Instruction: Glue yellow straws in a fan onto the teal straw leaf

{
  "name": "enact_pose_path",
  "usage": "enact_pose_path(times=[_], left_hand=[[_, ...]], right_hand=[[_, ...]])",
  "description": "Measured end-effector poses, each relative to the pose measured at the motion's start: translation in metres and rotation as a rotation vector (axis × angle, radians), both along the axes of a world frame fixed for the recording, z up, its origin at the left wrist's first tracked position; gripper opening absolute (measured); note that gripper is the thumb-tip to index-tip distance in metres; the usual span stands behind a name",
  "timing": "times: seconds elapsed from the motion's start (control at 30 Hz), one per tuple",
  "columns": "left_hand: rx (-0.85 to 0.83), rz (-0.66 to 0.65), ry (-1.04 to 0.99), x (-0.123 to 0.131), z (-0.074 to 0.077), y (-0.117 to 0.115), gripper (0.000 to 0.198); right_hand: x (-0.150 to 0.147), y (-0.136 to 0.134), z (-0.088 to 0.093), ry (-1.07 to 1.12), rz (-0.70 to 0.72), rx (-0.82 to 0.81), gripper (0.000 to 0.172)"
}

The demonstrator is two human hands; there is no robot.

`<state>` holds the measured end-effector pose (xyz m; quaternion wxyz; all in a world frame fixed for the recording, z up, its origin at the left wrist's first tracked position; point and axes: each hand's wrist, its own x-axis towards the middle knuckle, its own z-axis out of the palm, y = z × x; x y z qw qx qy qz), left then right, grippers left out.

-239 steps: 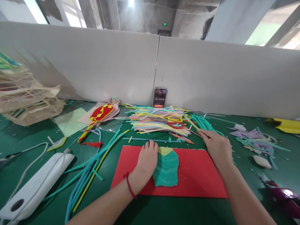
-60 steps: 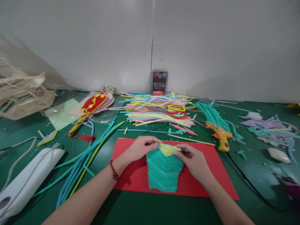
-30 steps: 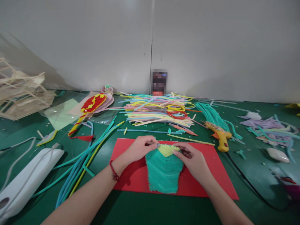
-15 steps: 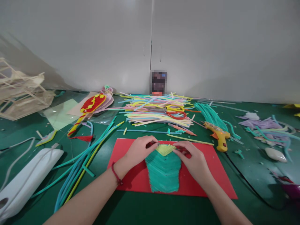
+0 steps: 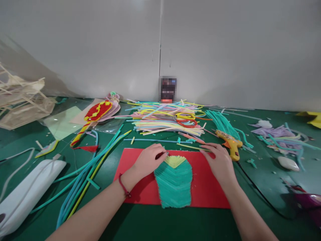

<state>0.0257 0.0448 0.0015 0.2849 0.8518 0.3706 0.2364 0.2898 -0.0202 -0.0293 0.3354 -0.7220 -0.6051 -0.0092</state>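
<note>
A leaf-shaped piece of teal strips with a yellow tip [image 5: 174,179] lies flat on a red sheet [image 5: 206,190] in front of me. My left hand [image 5: 147,159] rests on the sheet, fingers curled, fingertips touching the piece's upper left edge by the yellow tip. My right hand [image 5: 217,160] is flat and open on the sheet's far right edge, fingertips touching a thin yellow strip [image 5: 190,146], close to the yellow glue gun [image 5: 229,143].
A pile of coloured strips [image 5: 165,119] lies beyond the sheet, teal strips [image 5: 220,124] to its right. Long teal and yellow strips [image 5: 92,165] run left of it. A white device [image 5: 26,192] sits near left, a red-and-yellow ornament [image 5: 96,113] far left, purple scraps [image 5: 278,135] right.
My right hand has left the leaf piece and moved up and right to the yellow strip. The piece, lifted a second ago, now lies flat. My left hand stays at its tip.
</note>
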Motion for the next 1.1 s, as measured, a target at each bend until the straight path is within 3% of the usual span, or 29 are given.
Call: enact_pose_path(times=[0.27,0.4,0.57,0.7,0.77,0.83,0.9,0.93,1.03,1.1], left_hand=[[-0.033,0.000,0.003,0.000,0.000,0.000,0.021],[-0.021,-0.004,0.008,0.000,-0.002,0.001,0.021],[0.012,-0.002,0.004,0.000,-0.007,0.002,0.021],[0.042,0.024,-0.001,-0.001,-0.006,0.001,0.020],[0.065,0.056,0.000,-0.001,-0.007,0.000,0.017],[0.088,0.100,0.008,-0.001,-0.007,0.000,0.013],[0.103,0.140,0.021,-0.002,-0.009,0.001,0.010],[0.106,0.151,0.027,-0.002,-0.010,0.001,0.009],[0.108,0.162,0.039,-0.001,-0.012,0.001,0.009],[0.113,0.171,0.044,0.000,-0.012,0.001,0.010]], right_hand=[[0.002,0.003,0.000,-0.018,0.001,-0.093,0.037],[0.009,0.006,0.005,-0.106,0.098,-0.130,0.038],[0.017,0.014,0.010,-0.019,0.246,-0.185,0.036],[0.012,0.010,0.030,0.051,0.273,-0.101,0.033],[0.007,0.003,0.047,0.223,0.263,-0.039,0.034],[0.005,-0.003,0.064,0.425,0.287,-0.112,0.040],[0.004,-0.006,0.075,0.451,0.342,-0.269,0.044],[0.004,-0.006,0.077,0.369,0.271,-0.278,0.043],[-0.001,-0.006,0.074,0.148,0.035,-0.077,0.041],[-0.009,-0.007,0.067,0.088,0.052,-0.017,0.038]])
